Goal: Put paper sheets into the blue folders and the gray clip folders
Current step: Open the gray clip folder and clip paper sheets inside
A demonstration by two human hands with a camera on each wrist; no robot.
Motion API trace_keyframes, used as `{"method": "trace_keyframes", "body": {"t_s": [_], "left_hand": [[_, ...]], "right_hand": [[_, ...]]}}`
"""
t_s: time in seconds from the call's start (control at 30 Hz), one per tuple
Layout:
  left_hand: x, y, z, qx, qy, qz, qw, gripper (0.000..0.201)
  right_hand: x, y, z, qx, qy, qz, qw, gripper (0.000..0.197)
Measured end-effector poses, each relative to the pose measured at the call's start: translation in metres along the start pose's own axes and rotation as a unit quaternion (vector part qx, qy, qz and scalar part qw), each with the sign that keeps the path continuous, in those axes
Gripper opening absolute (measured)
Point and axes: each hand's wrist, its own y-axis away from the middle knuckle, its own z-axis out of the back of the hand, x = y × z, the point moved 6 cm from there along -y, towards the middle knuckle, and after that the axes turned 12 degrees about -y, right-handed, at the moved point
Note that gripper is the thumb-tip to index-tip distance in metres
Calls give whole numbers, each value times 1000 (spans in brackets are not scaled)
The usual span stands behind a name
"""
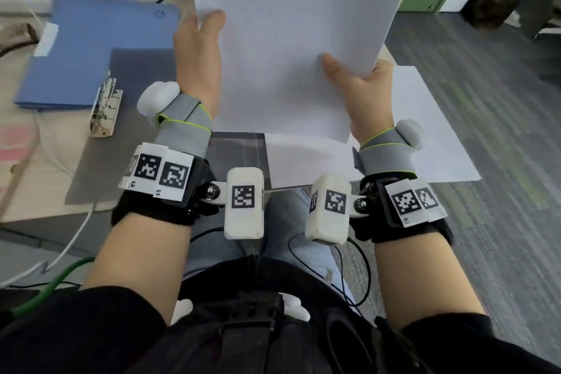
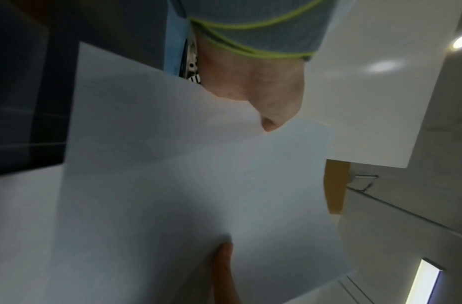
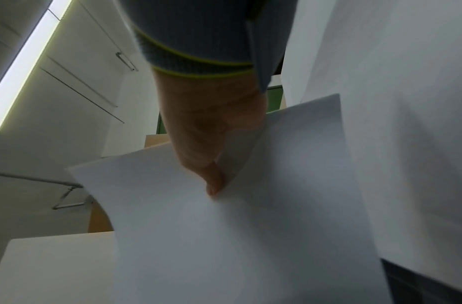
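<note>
While both hands are lifting the paper sheet (image 1: pixel 291 39) with its long axis pointing away, the left hand (image 1: pixel 198 51) and right hand (image 1: pixel 364 91) are pinching opposite edges, the gray clip folder (image 1: pixel 127 118) lying nearer the left.

I count one flat blue card folder (image 1: pixel 91 48), one open gray clip folder (image 1: pixel 127 118), and two hands, mine.

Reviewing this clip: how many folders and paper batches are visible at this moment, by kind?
Blue folders: 1
Gray clip folders, lying open: 1
Held paper sheets, gripped by the left hand and right hand: 1 batch
Paper lying on the desk: 1 batch
Total: 4
</note>
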Motion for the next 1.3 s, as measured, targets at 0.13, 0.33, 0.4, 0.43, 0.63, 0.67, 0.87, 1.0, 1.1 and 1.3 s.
{"method": "trace_keyframes", "body": {"t_s": [0.13, 0.33, 0.4, 0.43, 0.63, 0.67, 0.87, 1.0, 1.1, 1.3], "left_hand": [[8, -11, 24, -14, -57, 15, 998, 16], [37, -16, 73, 1, -130, 53, 990, 20], [49, -14, 81, 37, -192, 66, 978, 35], [56, -14, 89, 47, -221, 67, 972, 42], [86, -10, 142, -7, -340, 93, 936, 34], [86, -9, 152, -29, -365, 91, 926, 28], [95, -1, 187, -78, -481, 135, 863, 26], [110, 3, 188, -64, -398, 161, 901, 35], [121, -2, 192, -45, -331, 158, 929, 39], [124, 1, 193, -16, -278, 136, 951, 46]], "right_hand": [[-6, 0, -18, 19, -21, -32, 999, 17], [-52, 3, -55, 22, 15, -126, 992, 15], [-66, 4, -60, 22, 48, -156, 986, 15], [-75, 7, -65, 26, 56, -174, 983, 15], [-106, 18, -84, 38, 123, -228, 965, 16], [-108, 19, -90, 43, 132, -229, 963, 18], [-119, 30, -107, 30, 144, -245, 958, 26], [-124, 30, -115, 29, 154, -243, 957, 18], [-128, 32, -123, 24, 175, -235, 956, 16], [-126, 37, -130, 10, 218, -210, 953, 21]]}}
